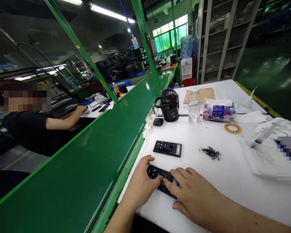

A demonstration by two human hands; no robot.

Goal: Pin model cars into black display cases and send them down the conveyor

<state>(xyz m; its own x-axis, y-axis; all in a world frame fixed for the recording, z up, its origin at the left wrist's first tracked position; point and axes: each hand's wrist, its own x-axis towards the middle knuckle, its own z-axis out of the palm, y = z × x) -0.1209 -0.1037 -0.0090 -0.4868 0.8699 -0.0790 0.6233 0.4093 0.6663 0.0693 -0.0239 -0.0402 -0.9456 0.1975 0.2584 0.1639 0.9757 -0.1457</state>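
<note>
Near the front edge of the white table lies a black patterned plate (167, 193) with a small glossy dark model car (153, 173) on it. My left hand (142, 183) curls around the plate's left end, its thumb reaching onto the car. From the right, the fingers of my right hand (190, 187) press on the plate and car, with the thumb down by the table. My hands hide part of the car. A second plate (174, 152) with a similar model car (164, 146) lies just beyond. To the right is a pile of thin black strips (210, 153).
A green partition (87, 152) borders the table's left; a co-worker (34, 126) sits behind it. Farther back are a black jug (170, 106), clear bottle (194, 105), tissue pack (218, 111) and yellow tape roll (232, 128). A syringe (263, 136) lies right.
</note>
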